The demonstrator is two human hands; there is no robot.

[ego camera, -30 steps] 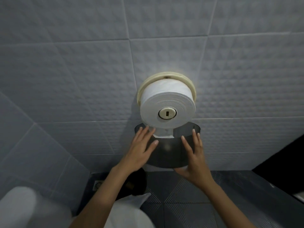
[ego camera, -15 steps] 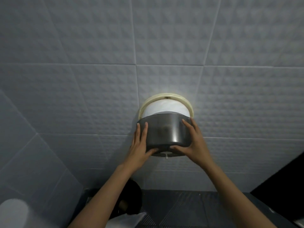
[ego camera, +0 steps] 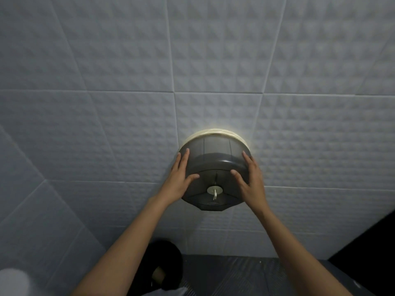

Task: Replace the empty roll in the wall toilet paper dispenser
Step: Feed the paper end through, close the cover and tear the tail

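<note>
The round wall dispenser has a smoky grey translucent cover (ego camera: 215,165) swung up against its cream back rim (ego camera: 213,131). A cream lock knob with a key (ego camera: 214,191) sits at the cover's front centre. The white paper roll is hidden behind the cover. My left hand (ego camera: 178,180) presses flat on the cover's left side, thumb on its face. My right hand (ego camera: 252,180) grips the right side the same way, fingers spread along the rim.
Textured pale grey tiles cover the wall (ego camera: 128,103). A black waste bin (ego camera: 164,265) with something pale inside stands on the dark ribbed floor (ego camera: 256,276) below. A white toilet edge (ego camera: 12,283) shows at bottom left, and a dark opening (ego camera: 374,242) lies at right.
The cover hung open below the exposed white roll; both hands lifted it up over the roll and it now sits against the back rim, hiding the roll.
</note>
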